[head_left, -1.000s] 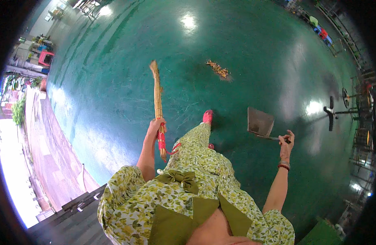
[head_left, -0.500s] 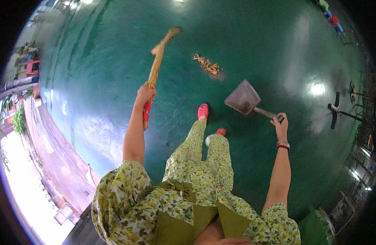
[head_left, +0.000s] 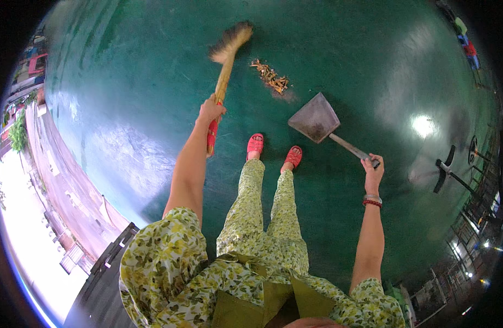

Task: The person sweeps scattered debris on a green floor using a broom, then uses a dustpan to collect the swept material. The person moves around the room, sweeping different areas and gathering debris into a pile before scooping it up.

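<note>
My left hand [head_left: 211, 109] is wrapped round the red-and-straw handle of a broom [head_left: 224, 79]. The broom's bristle head fans out at the far end, left of a small pile of debris [head_left: 271, 76] that looks like dry leaves or chips. My right hand [head_left: 372, 167] grips the handle end of a grey, square-bladed dustpan [head_left: 316, 119]. The dustpan's blade is held nearer to me than the pile, to its right, and apart from it. Whether the blade touches the floor I cannot tell.
The floor [head_left: 153, 82] is smooth and green with bright reflections. My feet in red sandals [head_left: 255, 143] stand below the pile. A black-legged stand or chair base [head_left: 445, 168] is at the right. A paved strip [head_left: 71, 175] lies outside at the left.
The broom and my left hand have moved right, with the bristles turned and spread wider. My trailing foot has come forward beside the other. The dustpan has come nearer the pile.
</note>
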The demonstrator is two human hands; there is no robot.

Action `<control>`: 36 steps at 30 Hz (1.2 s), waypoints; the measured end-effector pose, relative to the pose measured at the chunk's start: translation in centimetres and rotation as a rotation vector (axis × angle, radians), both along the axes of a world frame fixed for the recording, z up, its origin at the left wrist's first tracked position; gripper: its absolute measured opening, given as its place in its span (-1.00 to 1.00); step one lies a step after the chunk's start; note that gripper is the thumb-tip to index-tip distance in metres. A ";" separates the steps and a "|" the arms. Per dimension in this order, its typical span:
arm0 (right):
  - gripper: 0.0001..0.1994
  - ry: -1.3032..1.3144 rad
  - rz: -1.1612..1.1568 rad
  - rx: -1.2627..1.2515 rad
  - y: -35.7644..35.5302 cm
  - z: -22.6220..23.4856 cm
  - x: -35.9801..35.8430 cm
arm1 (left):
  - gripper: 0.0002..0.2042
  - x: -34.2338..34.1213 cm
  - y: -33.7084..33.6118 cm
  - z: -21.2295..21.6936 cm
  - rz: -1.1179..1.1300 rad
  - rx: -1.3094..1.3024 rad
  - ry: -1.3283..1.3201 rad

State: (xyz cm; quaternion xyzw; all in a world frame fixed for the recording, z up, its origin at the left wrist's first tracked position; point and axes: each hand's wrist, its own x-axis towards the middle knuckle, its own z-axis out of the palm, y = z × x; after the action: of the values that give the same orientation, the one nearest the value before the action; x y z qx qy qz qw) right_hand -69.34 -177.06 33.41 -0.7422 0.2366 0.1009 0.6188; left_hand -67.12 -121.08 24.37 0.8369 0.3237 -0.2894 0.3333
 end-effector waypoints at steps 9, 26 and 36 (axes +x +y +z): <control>-0.82 0.022 0.228 -0.139 -4.2 -1.1 3.1 | -0.22 -9.1 -8.5 1.8 0.093 -0.223 0.092; -0.77 -0.049 0.464 -0.409 -3.4 -1.7 4.3 | -0.21 -18.9 -26.0 4.4 0.334 -0.829 0.223; -0.77 -0.094 0.464 -0.419 -3.5 -2.4 4.4 | -0.26 -20.0 -23.1 15.1 0.254 -0.747 0.225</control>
State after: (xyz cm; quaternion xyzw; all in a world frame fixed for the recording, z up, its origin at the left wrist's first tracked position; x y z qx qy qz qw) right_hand -64.97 -180.59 30.98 -0.8916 0.0477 0.1538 0.4233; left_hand -87.10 -144.15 39.45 0.5749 0.3317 -0.4332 0.6098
